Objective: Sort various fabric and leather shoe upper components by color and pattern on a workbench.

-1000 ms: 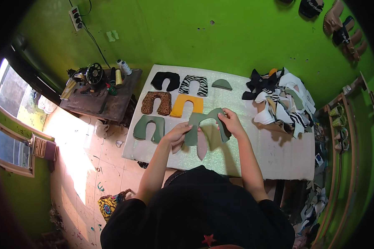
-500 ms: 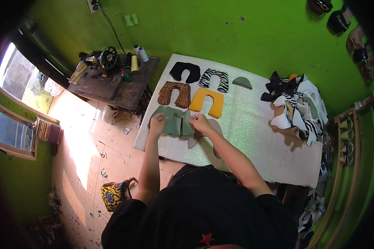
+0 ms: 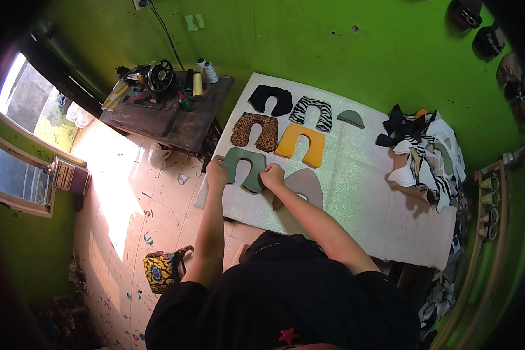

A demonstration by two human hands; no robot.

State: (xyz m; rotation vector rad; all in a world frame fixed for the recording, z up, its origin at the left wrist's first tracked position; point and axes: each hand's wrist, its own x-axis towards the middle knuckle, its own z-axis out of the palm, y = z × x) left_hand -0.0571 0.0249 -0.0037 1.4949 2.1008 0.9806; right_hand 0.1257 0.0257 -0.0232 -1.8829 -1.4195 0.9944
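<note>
A green U-shaped cut piece [image 3: 255, 174] lies on the white table cover, its opening toward me. My left hand [image 3: 217, 171] pinches its left edge, and at its right edge the fingers of my right hand [image 3: 273, 175] are closed on it. Just right of that hand is a beige-pink curved piece [image 3: 310, 188], partly hidden by my forearm. Beyond the green piece sit a leopard-print piece [image 3: 252, 124] and a yellow piece [image 3: 306, 137]. Farther back are a black piece [image 3: 278, 95], a zebra-print piece [image 3: 315, 105] and a small green half-round piece [image 3: 351, 118].
A heap of fabric scraps [image 3: 417, 154] covers the table's right end. To the left stands a sewing machine [image 3: 157, 76] on a dark wooden table [image 3: 201, 116] with thread spools. A patterned bag [image 3: 159, 271] rests on the tiled floor. Sandals sit on a rack [image 3: 499, 233] at right.
The green material between my hands, which hung in overlapping folds, now lies as one flat U shape. The beige-pink piece shows more. The whole view has shifted slightly.
</note>
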